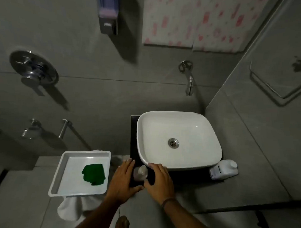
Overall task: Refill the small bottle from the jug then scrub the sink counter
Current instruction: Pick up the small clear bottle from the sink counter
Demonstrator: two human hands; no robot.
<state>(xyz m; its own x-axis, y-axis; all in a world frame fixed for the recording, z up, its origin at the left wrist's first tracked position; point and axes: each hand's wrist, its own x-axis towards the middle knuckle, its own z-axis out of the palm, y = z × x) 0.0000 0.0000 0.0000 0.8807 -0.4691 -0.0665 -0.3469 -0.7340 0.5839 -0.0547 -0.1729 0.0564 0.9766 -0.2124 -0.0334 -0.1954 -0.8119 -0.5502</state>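
I observe my left hand [122,178] and right hand [159,181], fingers spread and gripping nothing, flanking the small clear plastic bottle [140,172] on the dark sink counter [134,135]. The white plastic jug [223,169] lies beside the white square ceramic basin [177,140]; walls are grey tile.

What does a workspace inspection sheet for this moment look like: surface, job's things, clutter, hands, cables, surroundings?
Surface: dark counter under a white basin; looks dry.
Job's things: small bottle upright at the counter's front, between the hands; white jug lying on its side right of the basin; green scrub pad in a white tray.
Clutter: white cloth hanging under the tray.
Hands: left hand and right hand flank the bottle, fingers spread, neither closed on it.
Cables: nothing seen.
Surroundings: grey tiled walls, wall tap above the basin, soap dispenser, patterned curtain.
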